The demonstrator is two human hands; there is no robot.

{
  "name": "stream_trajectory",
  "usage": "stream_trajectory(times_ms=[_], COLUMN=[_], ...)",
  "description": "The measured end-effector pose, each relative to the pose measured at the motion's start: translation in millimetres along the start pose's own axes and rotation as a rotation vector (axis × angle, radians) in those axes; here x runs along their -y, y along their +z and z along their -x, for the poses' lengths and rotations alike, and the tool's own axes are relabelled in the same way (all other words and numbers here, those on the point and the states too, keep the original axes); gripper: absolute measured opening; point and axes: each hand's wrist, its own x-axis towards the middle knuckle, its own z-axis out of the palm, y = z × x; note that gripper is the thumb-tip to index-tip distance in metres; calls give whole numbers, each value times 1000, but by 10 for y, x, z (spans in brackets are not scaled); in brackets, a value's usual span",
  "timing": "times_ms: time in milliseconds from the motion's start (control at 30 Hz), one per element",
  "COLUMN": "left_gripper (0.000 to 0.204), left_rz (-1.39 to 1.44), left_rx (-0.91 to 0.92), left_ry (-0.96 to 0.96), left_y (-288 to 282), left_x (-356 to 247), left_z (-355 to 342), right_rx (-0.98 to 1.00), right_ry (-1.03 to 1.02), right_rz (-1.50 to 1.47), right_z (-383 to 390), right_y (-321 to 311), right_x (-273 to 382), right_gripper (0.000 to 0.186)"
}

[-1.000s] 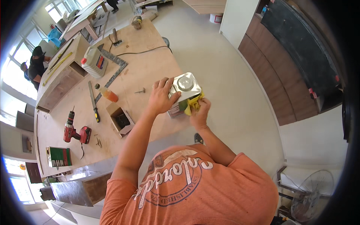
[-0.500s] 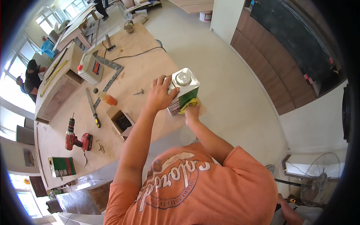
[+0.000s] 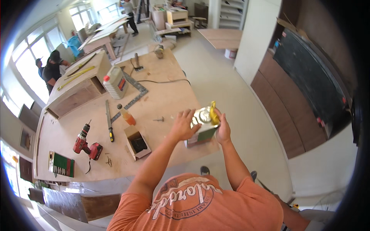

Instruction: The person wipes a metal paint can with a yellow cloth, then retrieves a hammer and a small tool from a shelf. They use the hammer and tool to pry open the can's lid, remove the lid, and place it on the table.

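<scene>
Yellow cloth [image 3: 213,112] has moved up from the can's lower side to its top right edge, our right hand [image 3: 223,131] with it. Right fingers have the soft, bunched cloth pressed to the metal; exact curl partly hidden. Our left hand [image 3: 182,125] grasps the opposite top edge, fingers spread, thumb over the top. Tin can [image 3: 206,134] is boxy: shiny metal top, round cap, green side; sits at the near right corner of our plywood table [image 3: 173,156]. Next out: small metal bolt-like piece [image 3: 158,119] lying on the grain, bottle [image 3: 128,118] of orange liquid, open cardboard box [image 3: 133,133] with dark contents we can't make out. Farther left: long-bladed hand tool [image 3: 109,119], red-and-black drill [image 3: 81,143], green-and-red second can [image 3: 62,164]. Flat L-shaped metal square [image 3: 135,95] reaches up beside a whitish plastic jug [image 3: 115,85]. Edges: table's near and right edges both run close by the can, so little tabletop margin there. Room: smooth pale floor [image 3: 246,127] stretches right to the brown panels [image 3: 277,107], so our right elbow has space; leftward, table stuff starts near the left forearm.
</scene>
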Motion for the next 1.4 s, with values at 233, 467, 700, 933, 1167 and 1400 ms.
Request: stream_trajectory(times_ms=[233,467,700,933,1167,1400], left_gripper=[80,65,50,58,69,94], left_rz=[206,761,769,1341,617,267], left_rx=[-183,-487,-462,-221,-382,-436], left_ry=[-165,-464,-466,-609,-623,-534], left_y=[-70,646,451,129,176,39], left_x=[-225,-279,301,733,81,-355], left_z=[55,438,291,210,524,545], right_rx=[-42,61,-111,218,157,307], right_ry=[527,561,498,176,693,405], right_rz=[-33,-257,-51,173,116,-159], right_z=[58,-558,-353,221,659,159], right_y=[-716,-199,-41,653,347,580], right_x=[-867,-94,-228,-140,-428,-389], right_gripper=[54,42,48,55,55,59])
